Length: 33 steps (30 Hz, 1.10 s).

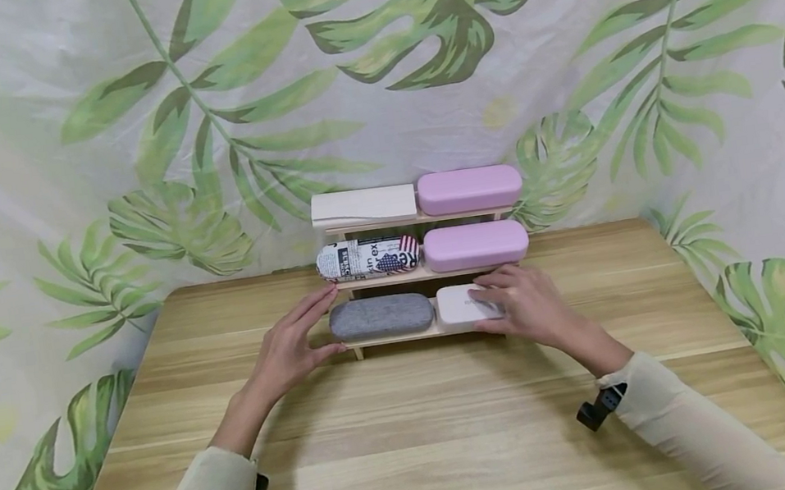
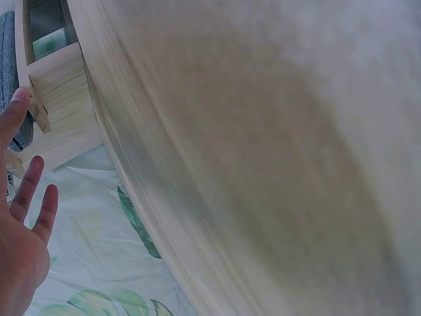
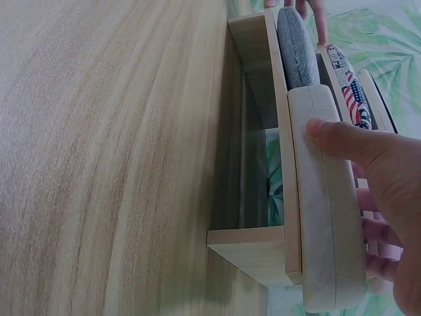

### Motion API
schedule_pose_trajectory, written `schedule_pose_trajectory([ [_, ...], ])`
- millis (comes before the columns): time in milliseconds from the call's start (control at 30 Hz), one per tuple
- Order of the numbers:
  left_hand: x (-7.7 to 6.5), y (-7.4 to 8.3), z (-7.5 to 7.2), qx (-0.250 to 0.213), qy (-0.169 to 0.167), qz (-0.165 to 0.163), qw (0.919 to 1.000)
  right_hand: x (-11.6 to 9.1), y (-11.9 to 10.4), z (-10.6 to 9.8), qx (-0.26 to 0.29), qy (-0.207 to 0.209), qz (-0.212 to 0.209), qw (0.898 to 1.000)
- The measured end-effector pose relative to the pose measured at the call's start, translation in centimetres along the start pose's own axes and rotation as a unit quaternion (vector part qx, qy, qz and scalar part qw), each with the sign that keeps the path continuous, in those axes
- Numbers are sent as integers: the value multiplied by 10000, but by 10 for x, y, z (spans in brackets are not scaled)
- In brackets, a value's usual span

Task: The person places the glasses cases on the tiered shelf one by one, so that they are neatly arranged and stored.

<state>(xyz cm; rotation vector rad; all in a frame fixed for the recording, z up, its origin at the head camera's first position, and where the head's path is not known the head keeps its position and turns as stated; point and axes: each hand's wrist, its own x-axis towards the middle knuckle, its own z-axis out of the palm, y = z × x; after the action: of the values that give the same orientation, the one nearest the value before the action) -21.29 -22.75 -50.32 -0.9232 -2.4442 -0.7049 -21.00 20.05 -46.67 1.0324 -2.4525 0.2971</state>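
Note:
A white glasses case (image 1: 451,308) sits on the right of the bottom tier of a small wooden rack (image 3: 253,253). My right hand (image 1: 533,307) grips it, the thumb on its front and the fingers behind it. Beside it lies a grey fabric glasses case (image 1: 381,318). At the rack's left end is my left hand (image 1: 284,358), fingers extended and thumb apart from them. Its thumb touches the bottom tier's end by the grey case in the left wrist view, and its fingertips reach the middle tier.
Above stand a newspaper-print case (image 1: 368,258) and a pink case (image 1: 476,245) on the middle tier. The top tier bears a flat white case (image 1: 362,206) and another pink case (image 1: 470,189). The rack stands near the back edge of a wooden table (image 1: 418,440), before a leaf-patterned cloth (image 1: 421,125).

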Motion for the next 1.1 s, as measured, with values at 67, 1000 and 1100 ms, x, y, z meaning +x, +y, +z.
schedule_pose_trajectory([
  [67, 0, -1, 1, 33, 13, 26, 10000, 0, 0, 1, -27, 2, 7, 10000],
  [1000, 5, 3, 1, 92, 110, 220, 9997, -2, 4, -1, 184, 118, -37, 9998],
  [1100, 6, 3, 2, 105, 133, 262, 9995, -4, 7, -4, 218, 174, -55, 9996],
])
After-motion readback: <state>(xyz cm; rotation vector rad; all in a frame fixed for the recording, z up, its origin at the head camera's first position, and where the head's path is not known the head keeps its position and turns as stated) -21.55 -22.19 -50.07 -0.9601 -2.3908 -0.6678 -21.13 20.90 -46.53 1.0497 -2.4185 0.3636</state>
